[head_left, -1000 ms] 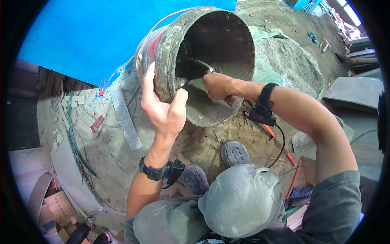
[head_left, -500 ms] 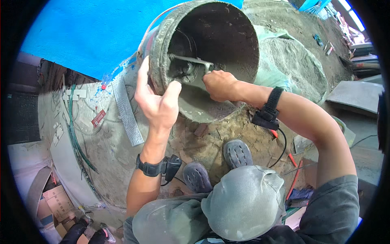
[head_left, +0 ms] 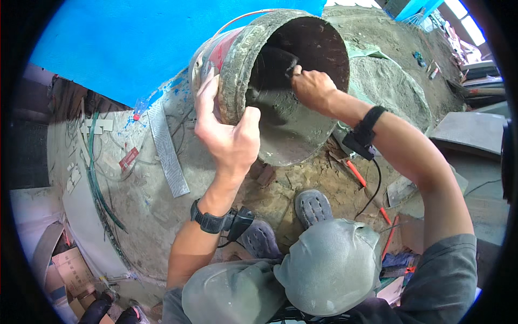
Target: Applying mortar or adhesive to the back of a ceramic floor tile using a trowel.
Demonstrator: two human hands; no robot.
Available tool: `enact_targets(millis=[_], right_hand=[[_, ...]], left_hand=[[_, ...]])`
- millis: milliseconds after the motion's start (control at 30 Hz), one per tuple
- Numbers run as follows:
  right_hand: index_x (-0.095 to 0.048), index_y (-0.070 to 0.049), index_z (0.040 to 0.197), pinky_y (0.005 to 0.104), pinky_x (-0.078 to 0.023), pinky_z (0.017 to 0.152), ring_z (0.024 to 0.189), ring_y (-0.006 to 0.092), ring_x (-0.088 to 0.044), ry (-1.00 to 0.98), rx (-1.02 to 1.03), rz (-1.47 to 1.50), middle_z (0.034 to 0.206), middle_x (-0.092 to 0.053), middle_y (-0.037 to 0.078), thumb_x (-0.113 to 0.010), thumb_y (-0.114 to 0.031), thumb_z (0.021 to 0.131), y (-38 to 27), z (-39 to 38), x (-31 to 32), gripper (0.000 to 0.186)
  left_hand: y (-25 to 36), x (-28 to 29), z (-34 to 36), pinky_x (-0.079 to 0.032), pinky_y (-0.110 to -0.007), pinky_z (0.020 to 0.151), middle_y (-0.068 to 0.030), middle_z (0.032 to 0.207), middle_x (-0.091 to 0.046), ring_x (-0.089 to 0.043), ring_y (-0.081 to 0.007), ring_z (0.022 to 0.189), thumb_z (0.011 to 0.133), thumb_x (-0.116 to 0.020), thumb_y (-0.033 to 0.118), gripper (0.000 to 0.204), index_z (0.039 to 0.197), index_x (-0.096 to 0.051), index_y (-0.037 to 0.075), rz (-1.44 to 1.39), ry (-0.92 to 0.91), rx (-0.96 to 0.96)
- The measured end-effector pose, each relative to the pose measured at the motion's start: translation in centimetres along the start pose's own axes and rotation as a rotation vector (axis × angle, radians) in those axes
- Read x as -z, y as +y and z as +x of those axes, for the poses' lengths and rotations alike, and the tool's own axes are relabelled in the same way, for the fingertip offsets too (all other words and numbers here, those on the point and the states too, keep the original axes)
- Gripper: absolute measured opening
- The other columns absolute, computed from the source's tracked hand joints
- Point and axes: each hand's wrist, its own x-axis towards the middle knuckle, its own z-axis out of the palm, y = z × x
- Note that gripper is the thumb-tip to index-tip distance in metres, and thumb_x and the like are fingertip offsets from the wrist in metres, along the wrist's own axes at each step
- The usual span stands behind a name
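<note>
A large mortar-caked bucket [head_left: 233,81] lies tipped on its side with its mouth facing me to the right. My left hand [head_left: 229,135] grips its left rim, the thumb at the lip and the fingers along the outer wall. Reaching into the mouth, my right hand [head_left: 315,89] is closed around the handle of a trowel [head_left: 278,58]. The trowel's dark blade lies in shadow, and part of it cannot be made out. Wet grey mortar [head_left: 288,121] coats the lower inside of the bucket.
A blue wall [head_left: 129,48] stands behind the bucket. To its right lies a heap of grey powder [head_left: 396,86] on a green sheet. A long patterned tile strip [head_left: 166,151], a red-handled tool [head_left: 356,174] and green hoses [head_left: 94,173] lie on the floor. My clogs [head_left: 313,208] are below the bucket.
The bucket has turned and shifted slightly right, with my left hand still on its rim. My right hand has moved up and right, carrying the trowel off the lower left inside wall.
</note>
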Motion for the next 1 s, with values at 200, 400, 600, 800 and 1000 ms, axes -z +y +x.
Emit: enact_targets(millis=[200,400,600,800,1000], right_hand=[[-0.074,0.009,0.105,0.0488,-0.061,0.092,0.107,0.0421,-0.076,-0.317,0.185,0.333,0.109,-0.076,0.029,-0.063,-0.016,0.092,-1.8,-1.2,-1.1,0.031],[-0.074,0.01,0.096,0.0497,-0.059,0.095,0.105,0.0438,-0.074,-0.256,0.202,0.739,0.105,-0.074,0.034,-0.065,-0.023,0.089,-4.7,-3.4,0.6,0.035],[-0.077,0.002,0.092,0.0483,-0.061,0.078,0.09,0.0411,-0.076,0.177,0.352,0.338,0.101,-0.074,0.025,-0.067,-0.012,0.085,-8.3,-1.4,3.3,0.019],[-0.081,-0.001,0.108,0.0354,-0.059,0.083,0.106,0.0249,-0.071,-0.051,0.589,-0.3,0.12,-0.069,0.018,-0.068,-0.019,0.094,-11.1,-4.3,1.8,0.026],[-0.075,0.003,0.116,0.0391,-0.061,0.071,0.09,0.0269,-0.078,-0.156,0.522,-0.092,0.115,-0.072,0.016,-0.064,-0.014,0.096,-7.1,-4.5,3.3,0.029]], left_hand=[[-0.8,0.8,-0.6,-0.042,-0.042,0.118,-0.0236,0.141,-0.061,-0.058,-0.0296,0.134,0.076,-0.069,-0.003,0.065,0.138,-0.055,-0.015,-0.051,0.024,0.044],[0.4,4.7,1.1,-0.052,-0.033,0.104,-0.0149,0.129,-0.068,-0.067,-0.0203,0.115,0.081,-0.062,-0.006,0.063,0.143,-0.054,-0.014,-0.109,0.016,0.232],[0.9,5.7,3.7,-0.048,-0.032,0.108,-0.0159,0.132,-0.067,-0.065,-0.021,0.119,0.079,-0.056,-0.009,0.065,0.143,-0.055,-0.014,-0.132,-0.09,0.261],[0.4,5.1,3.6,-0.049,-0.031,0.107,-0.0129,0.131,-0.067,-0.064,-0.0183,0.118,0.082,-0.057,-0.009,0.061,0.143,-0.056,-0.014,-0.124,-0.125,0.216],[0.1,5.4,3.2,-0.049,-0.032,0.106,-0.0132,0.131,-0.067,-0.065,-0.0184,0.118,0.082,-0.059,-0.008,0.063,0.144,-0.055,-0.014,-0.106,-0.099,0.225]])
